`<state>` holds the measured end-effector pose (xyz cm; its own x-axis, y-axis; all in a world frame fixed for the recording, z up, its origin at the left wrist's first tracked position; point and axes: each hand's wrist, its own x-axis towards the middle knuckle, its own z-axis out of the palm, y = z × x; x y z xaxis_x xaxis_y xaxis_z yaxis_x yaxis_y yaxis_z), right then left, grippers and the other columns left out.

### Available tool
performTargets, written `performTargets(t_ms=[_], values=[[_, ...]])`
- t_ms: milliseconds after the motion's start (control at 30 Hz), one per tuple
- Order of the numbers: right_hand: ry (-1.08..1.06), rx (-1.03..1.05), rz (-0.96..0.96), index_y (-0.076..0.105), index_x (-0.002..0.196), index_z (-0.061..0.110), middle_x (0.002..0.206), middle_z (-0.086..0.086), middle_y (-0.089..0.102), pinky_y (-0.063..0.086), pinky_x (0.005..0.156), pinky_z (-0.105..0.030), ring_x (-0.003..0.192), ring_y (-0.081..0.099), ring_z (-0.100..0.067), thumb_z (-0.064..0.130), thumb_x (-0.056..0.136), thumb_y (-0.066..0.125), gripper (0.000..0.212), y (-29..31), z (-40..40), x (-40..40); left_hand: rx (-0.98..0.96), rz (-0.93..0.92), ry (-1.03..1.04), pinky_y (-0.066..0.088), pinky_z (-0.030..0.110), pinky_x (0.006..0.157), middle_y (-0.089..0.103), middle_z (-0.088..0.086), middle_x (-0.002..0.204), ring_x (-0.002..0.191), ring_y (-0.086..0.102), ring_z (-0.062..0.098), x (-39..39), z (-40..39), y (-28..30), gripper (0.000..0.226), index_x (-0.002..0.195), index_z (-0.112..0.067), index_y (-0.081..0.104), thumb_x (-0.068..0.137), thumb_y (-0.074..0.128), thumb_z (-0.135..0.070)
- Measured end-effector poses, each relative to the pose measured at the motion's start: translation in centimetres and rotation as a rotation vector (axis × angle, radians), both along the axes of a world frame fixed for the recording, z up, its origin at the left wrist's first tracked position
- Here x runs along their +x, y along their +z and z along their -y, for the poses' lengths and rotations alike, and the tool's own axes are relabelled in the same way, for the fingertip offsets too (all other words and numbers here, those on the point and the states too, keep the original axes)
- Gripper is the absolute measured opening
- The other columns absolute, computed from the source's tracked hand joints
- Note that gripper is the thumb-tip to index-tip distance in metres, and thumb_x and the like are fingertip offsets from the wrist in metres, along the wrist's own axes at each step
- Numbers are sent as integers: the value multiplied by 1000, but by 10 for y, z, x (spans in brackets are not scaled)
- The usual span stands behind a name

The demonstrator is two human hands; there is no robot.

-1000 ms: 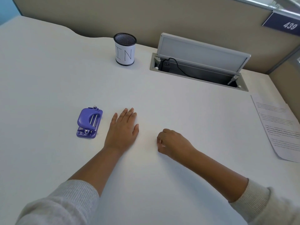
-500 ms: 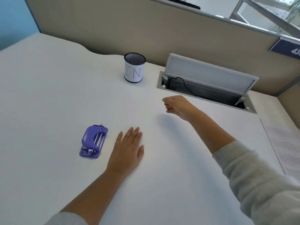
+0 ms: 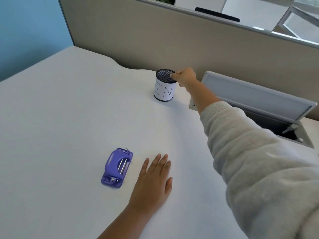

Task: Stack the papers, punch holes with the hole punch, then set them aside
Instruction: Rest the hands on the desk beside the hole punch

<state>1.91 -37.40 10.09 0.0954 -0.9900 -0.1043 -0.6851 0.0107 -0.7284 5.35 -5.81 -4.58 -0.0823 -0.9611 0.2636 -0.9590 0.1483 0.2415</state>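
Punch (image 3: 117, 167) sat untouched, no papers visible; left hand (image 3: 153, 178) lay flat, right hand (image 3: 184, 76) curled at cup (image 3: 164, 87) rim, contents untellable.

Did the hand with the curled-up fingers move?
Yes. The right hand went away from the person, from the desk beside the flat left hand up to the rim of the mesh cup.

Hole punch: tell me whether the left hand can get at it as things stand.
Probably yes. The left hand lies flat on the desk just beside the purple hole punch, holding nothing, with only bare desk between them.
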Motion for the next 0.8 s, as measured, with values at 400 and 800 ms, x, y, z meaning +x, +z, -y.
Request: performTargets(t_ms=[400,800], values=[[85,-97,112,65,108,-1,88,-4,60,46,51,-16,58,50,-7,21,91,53,30,4,-26,-27,-8,12,-5,26,39,104,56,1,132,125,50,18,0,1,0,42,118,-15,57,85,40,-32],[31,-103,-69,57,117,18,121,2,60,40,83,-21,100,57,-11,29,90,57,30,-23,-224,-191,73,-8,15,21,37,104,58,3,130,122,53,21,-2,-3,10,58,117,-13,59,89,27,-53]])
